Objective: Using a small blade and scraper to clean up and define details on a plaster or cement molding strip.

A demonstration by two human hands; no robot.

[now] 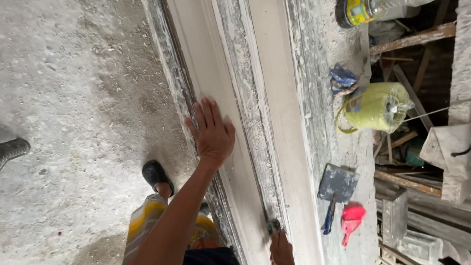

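Note:
My left hand [212,131] lies flat, fingers spread, on a long pale moulded board [265,88] that runs across the dusty work surface. My right hand [281,248] shows only partly at the bottom edge. It grips a small dark tool [273,226] pressed against a groove of the same board. The groove is rough and covered with whitish crust.
A wide flat scraper with a blue handle [336,186] and a red plastic tool [351,220] lie to the right of the board. A yellow-green plastic jug [375,107], a blue rag [342,78] and a bottle [365,10] sit further up. My sandalled foot [156,175] stands on the concrete floor [73,98].

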